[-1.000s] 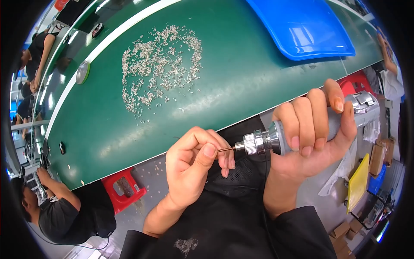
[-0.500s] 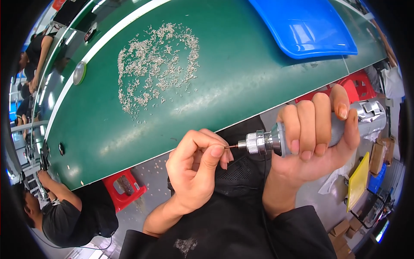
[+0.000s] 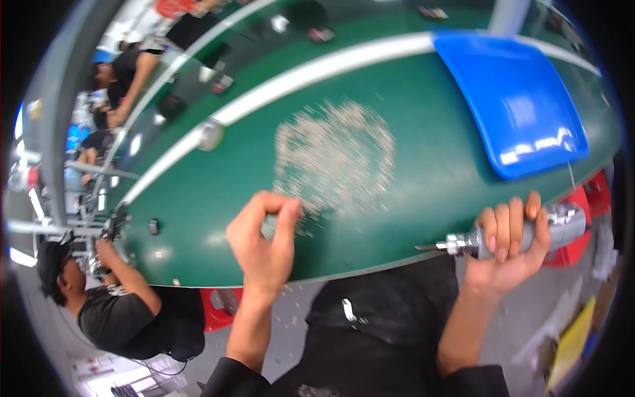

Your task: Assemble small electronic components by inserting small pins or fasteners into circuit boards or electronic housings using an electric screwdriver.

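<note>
**Across the green table, from broad to tiny**

On show first, that table: hard, flat, filling most of the view. Next in size, the blue tray at the far right, glossy and thin-walled by the look of it, probably light with a little flex; the rim's the place to lift it.

Down at the near edge, on the right, here's the tool, a thick grey barrel lying roughly level, nose to the left. My read: this one carries weight, rigid all through, and that smooth barrel could slip in a damp palm. Take it round the thick middle, and that's just where the right hand has it, fingers curled firmly around.

Over to the left hand, raised by the near-left side of the pale slivers: thumb and forefinger bent into a pinch, tips meeting or very nearly so. Anything between them? Too blurred, I cannot tell.

Smaller now, the bright chuck at the tool's nose: hard metal, no place to grip. Out of it pokes the slim bit, clear of everything, stiff but surely the easiest part to snap; spare it any sideways load.

And tiniest, each single sliver in that loose mid-table patch: stiff-looking, next to weightless, likely slick; fingertips, across the middle, one at a time.
</note>
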A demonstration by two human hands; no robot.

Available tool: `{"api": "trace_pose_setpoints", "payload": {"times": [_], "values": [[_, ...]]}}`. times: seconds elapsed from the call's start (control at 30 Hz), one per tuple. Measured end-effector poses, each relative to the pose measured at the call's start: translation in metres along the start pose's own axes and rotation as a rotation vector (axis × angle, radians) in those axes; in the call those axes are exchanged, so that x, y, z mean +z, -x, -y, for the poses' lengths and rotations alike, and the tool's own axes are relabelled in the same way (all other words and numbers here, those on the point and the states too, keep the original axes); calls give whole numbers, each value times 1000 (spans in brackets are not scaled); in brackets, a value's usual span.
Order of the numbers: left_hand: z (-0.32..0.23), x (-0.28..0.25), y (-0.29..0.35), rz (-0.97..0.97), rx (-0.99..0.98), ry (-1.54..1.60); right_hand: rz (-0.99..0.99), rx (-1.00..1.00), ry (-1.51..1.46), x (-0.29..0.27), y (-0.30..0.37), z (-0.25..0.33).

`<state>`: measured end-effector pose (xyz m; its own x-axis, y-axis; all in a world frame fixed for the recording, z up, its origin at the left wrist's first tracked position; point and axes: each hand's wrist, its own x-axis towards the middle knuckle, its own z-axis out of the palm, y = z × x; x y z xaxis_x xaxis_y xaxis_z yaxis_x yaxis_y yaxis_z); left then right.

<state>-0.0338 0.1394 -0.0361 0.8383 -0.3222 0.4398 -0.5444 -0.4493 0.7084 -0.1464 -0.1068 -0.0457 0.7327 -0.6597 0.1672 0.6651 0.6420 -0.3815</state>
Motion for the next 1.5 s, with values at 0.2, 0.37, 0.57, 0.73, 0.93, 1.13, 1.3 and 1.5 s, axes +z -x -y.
{"api": "trace_pose_setpoints", "payload": {"times": [0.2,0.37,0.57,0.73,0.93,1.13,1.3,1.5], "values": [[127,-69,-147,-110,-98,-515,-198,26,-42,-7,-3,-19],[188,-65,-214,28,-279,-820,-168,54,-30,-9,1,-18],[229,-78,-218,39,-102,-893,-185,120,-50,-7,-1,-16],[163,-38,-202,134,162,-612,-203,170,-39,-7,4,-10],[-18,54,-76,516,529,-90,-97,191,-37,-13,17,1],[-44,84,-27,702,653,-29,-3,196,22,-10,39,10],[-60,88,-29,719,583,9,-87,255,-28,-17,49,4],[-57,93,-26,649,777,-129,-183,331,10,-8,58,-9]]}}
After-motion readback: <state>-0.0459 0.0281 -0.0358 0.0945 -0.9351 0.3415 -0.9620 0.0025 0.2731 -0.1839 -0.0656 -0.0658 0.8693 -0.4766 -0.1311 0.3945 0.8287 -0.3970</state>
